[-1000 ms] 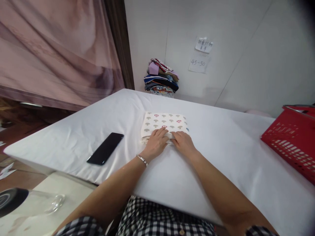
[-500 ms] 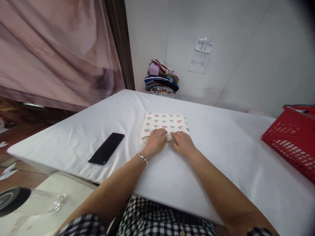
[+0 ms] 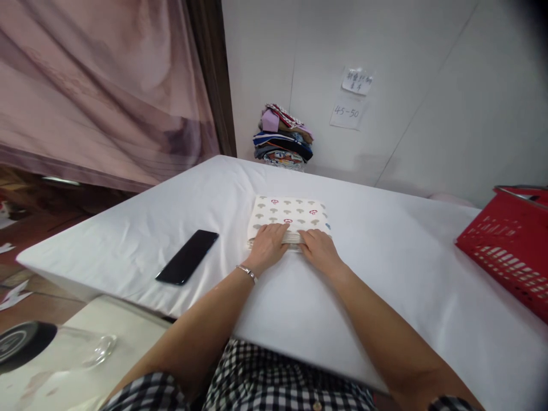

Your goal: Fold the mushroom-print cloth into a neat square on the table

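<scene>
A folded cloth (image 3: pixel 295 210), cream with grey and red mushroom shapes, is laid flat near the middle of the white-covered table (image 3: pixel 394 245), its layered edge turned toward the person. That edge is covered from above by the left hand (image 3: pixel 269 244) and, just beside it, the right hand (image 3: pixel 321 249); the fingers of each are bent and kept close together, and the layers appear to be pinched between them and the thumbs, though how firmly cannot be told. The stack could be skewed if one hand were drawn harder than the other, and the inner layers could be slipped out of line if only the top one were gripped. Creases could also be pulled into the loose table cover if the cloth were dragged. Farther out, a black phone (image 3: pixel 188 257) is set apart on the left. At the right, a red slotted basket (image 3: pixel 505 245) is seen from the side, so its contents cannot be made out; on a lower pale surface at the left, a clear jar (image 3: pixel 83 345) is closed by a dark lid, with no contents discernible. Beyond the far edge, folded garments (image 3: pixel 283 137) are piled
</scene>
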Demonstrator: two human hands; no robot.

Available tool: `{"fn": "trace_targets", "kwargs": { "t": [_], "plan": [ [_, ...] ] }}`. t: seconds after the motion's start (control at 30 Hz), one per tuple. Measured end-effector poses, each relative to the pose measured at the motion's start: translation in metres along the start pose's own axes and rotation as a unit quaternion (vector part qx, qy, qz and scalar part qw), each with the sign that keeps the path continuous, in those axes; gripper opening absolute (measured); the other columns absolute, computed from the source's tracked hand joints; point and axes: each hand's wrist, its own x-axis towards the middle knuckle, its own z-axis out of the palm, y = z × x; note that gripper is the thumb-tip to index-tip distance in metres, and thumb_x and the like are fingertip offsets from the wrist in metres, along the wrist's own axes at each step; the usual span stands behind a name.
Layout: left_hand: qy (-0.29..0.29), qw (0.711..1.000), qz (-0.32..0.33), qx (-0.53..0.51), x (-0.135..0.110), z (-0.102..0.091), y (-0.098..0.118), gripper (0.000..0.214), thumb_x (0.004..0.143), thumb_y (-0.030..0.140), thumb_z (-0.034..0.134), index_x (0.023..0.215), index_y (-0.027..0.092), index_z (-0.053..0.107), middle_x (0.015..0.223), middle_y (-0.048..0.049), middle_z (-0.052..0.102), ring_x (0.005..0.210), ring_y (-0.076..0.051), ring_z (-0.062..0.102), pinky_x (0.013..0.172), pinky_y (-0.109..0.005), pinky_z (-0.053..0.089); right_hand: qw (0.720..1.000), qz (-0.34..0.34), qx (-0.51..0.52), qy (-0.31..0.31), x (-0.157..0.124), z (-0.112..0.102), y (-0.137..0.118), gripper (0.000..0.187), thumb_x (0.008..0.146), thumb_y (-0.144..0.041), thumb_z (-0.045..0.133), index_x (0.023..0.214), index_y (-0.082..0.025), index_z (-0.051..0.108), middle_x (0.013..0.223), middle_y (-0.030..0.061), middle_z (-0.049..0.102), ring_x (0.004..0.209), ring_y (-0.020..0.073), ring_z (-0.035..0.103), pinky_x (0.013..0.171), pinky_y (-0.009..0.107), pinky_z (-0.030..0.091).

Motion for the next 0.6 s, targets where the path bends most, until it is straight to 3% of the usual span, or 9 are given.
{"fn": "trace_targets", "kwargs": {
  "t": [0.23, 0.43, 0.6],
  "plan": [
    [0.034, 0.999, 0.014, -0.02, 0.0045, -0.0052, -0.0058, 0.028, 0.08, 0.012, 0.048, 0.104, 0.022, 0.056, 0.103, -0.0052, 0.062, 0.103, -0.023, 0.052, 0.089, -0.04, 0.038, 0.997, 0.011, 0.012, 0.081, 0.0004, 0.0034, -0.0017, 0.032, 0.091, -0.026, 0.038, 0.119, -0.016, 0.048, 0.1, 0.01, 0.058, 0.091, 0.0228, 0.049, 0.077, 0.033, 0.034],
    [-0.009, 1.0, 0.015, -0.003, 0.0005, -0.0036, -0.0062, 0.02, 0.079, 0.016, 0.053, 0.098, 0.021, 0.058, 0.096, -0.0051, 0.064, 0.095, -0.023, 0.055, 0.083, -0.038, 0.04, 1.0, 0.007, -0.011, 0.027, 0.0016, 0.0059, -0.0043, 0.033, 0.087, -0.024, 0.048, 0.119, -0.016, 0.049, 0.099, 0.0094, 0.059, 0.089, 0.0232, 0.05, 0.076, 0.033, 0.034],
    [0.01, 1.0, 0.016, 0.013, -0.0044, -0.0072, -0.0014, 0.032, 0.08, 0.013, 0.051, 0.11, 0.02, 0.052, 0.104, -0.0068, 0.062, 0.101, -0.023, 0.053, 0.087, -0.039, 0.039, 1.0, 0.007, -0.015, 0.017, -0.0012, 0.0053, -0.0042, 0.035, 0.087, -0.024, 0.048, 0.121, -0.017, 0.048, 0.1, 0.01, 0.058, 0.091, 0.0234, 0.05, 0.077, 0.033, 0.034]
  ]
}}
